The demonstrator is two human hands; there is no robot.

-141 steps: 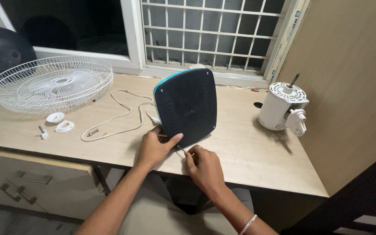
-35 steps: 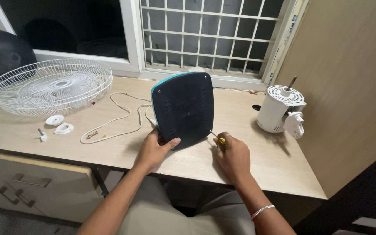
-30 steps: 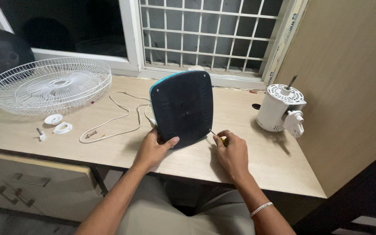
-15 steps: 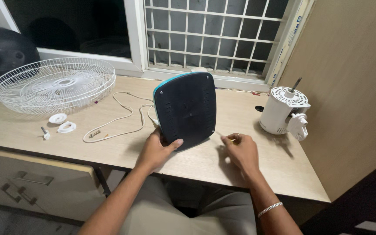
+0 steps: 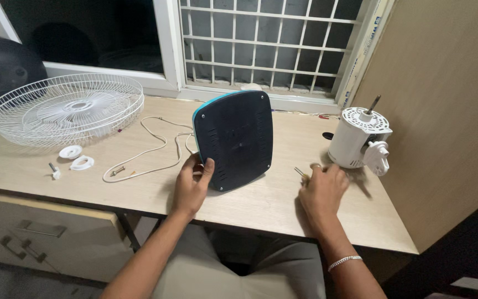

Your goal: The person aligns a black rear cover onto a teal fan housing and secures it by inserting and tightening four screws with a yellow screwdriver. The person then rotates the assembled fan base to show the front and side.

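The left hand (image 5: 192, 185) grips the lower left edge of the fan base (image 5: 233, 139), fingers curled onto its dark underside, holding it upright on edge at the centre of the frame. The right hand (image 5: 322, 191) lies on the desk (image 5: 272, 205) to the right, well apart from the base, closed loosely round a small screwdriver (image 5: 300, 173) whose metal tip pokes out toward the left.

The base stands on a narrow rim, so I judge it would tip if the left hand's hold slackened. Its white cord (image 5: 150, 147) trails left and could snag. The white motor housing (image 5: 358, 138) sits just beyond the right hand, close enough to be knocked.

Bare desk lies between base and motor. The near edge is close under both wrists. The wire fan guard (image 5: 65, 108) fills the upper left, with small white fittings (image 5: 76, 156) before it.
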